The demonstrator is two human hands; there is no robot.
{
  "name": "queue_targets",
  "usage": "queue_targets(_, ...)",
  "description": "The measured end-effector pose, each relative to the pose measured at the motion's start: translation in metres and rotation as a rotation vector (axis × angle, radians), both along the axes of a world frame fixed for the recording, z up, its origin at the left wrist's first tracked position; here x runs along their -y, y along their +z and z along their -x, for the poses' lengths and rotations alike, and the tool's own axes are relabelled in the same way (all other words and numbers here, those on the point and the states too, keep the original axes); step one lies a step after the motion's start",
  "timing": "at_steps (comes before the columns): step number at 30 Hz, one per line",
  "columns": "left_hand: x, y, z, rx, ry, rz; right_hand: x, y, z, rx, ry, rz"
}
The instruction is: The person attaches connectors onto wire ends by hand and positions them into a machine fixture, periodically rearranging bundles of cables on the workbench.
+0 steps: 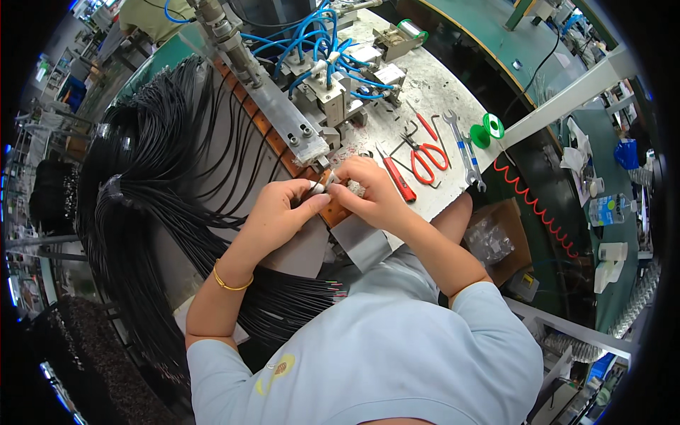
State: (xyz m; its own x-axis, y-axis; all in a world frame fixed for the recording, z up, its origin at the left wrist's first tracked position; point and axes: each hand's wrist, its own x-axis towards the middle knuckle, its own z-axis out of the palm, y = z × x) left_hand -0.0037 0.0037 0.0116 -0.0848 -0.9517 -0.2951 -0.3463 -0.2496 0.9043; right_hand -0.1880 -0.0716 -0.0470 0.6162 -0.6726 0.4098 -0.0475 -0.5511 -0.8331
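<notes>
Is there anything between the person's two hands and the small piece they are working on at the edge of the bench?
Nothing visible is in the way. The left hand and the right hand both meet at the small pale piece and pinch it directly. The black cables lie off to the left, and the red scissors lie to the right.

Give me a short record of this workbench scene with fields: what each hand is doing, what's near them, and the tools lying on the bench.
left hand: fingertips pinch a small pale piece at the copper-coloured strip, meeting the right hand
right hand: fingers curled on the same piece; exact grip too small to tell
wires: black cable bundle fanned out to the left, ends below the left forearm
machine: metal fixture with blue hoses beyond the hands
tools: red-handled scissors, red cutter, wrenches, green spool
wrist: gold bangle on the left
</notes>
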Motion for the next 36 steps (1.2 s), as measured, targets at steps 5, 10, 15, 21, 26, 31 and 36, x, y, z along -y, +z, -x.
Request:
queue_targets(5, 0.0, -0.016, -0.001, 0.025, 0.035, 0.199, -0.005, 0.012, 0.004, -0.073, -0.001, 0.094)
queue_targets(10, -0.001, -0.02, 0.005, 0.044, 0.126, 0.212, -0.012, 0.016, 0.001, -0.173, -0.043, 0.236)
queue_targets(15, -0.001, -0.009, 0.001, 0.029, 0.104, 0.057, -0.006, 0.01, 0.002, -0.149, -0.093, 0.28)
queue_targets(21, 0.0, -0.006, 0.003, 0.072, 0.024, 0.145, -0.001, 0.001, -0.004, -0.005, -0.005, 0.095)
queue_targets(26, 0.004, -0.017, -0.012, 0.451, 0.057, 0.469, 0.013, -0.018, 0.002, -0.082, -0.107, -0.311)
queue_targets(31, 0.003, -0.017, -0.008, 0.217, 0.048, 0.137, 0.02, -0.045, 0.0, -0.057, -0.101, -0.197)
queue_targets(36, 0.002, -0.01, -0.002, 0.185, 0.038, 0.103, 0.021, -0.041, 0.005, -0.284, -0.2, -0.03)
